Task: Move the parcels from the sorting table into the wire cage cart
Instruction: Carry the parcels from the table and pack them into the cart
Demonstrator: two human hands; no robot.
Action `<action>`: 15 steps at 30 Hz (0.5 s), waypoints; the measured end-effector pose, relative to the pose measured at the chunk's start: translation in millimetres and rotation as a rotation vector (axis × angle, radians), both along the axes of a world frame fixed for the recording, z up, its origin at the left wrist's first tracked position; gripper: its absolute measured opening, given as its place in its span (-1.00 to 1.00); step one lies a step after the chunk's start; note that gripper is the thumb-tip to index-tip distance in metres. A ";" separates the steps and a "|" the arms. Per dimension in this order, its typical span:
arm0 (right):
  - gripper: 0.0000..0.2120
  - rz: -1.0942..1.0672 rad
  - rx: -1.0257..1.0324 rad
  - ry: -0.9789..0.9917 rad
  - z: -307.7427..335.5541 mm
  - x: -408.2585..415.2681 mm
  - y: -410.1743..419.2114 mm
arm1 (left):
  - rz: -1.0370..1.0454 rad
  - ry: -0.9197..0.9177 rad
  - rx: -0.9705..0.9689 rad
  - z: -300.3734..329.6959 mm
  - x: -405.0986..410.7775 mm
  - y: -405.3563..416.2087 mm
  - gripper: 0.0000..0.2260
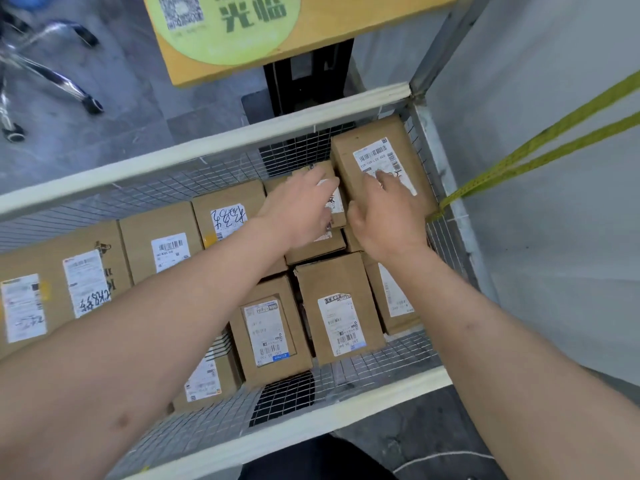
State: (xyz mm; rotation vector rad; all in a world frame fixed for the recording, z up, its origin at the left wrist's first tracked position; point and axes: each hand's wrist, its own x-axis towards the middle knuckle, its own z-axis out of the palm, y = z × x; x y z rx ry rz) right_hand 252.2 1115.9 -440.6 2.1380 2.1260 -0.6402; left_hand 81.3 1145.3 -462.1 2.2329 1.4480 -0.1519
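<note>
Lying in the far right corner of the cart [221, 157], the big box [349, 161] ran its long side away from the person. The right hand [386, 216] lay flat on its label, fingers loose, nearer than the left. The left hand [298, 209] curled over a small box [337, 202] just beside it.

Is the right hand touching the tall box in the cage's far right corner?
Touching. The head view shows the right hand with fingertips laid on the label of the tall box.
</note>
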 end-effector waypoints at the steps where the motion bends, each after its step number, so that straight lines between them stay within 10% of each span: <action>1: -0.55 0.005 0.012 0.014 12.2 -1.1 -6.0 | 0.001 -0.007 0.013 15.0 -1.3 -4.8 -0.54; 15: -0.58 0.022 0.227 0.050 226.2 12.0 -119.5 | -0.029 0.055 0.189 241.0 7.8 -110.3 -0.52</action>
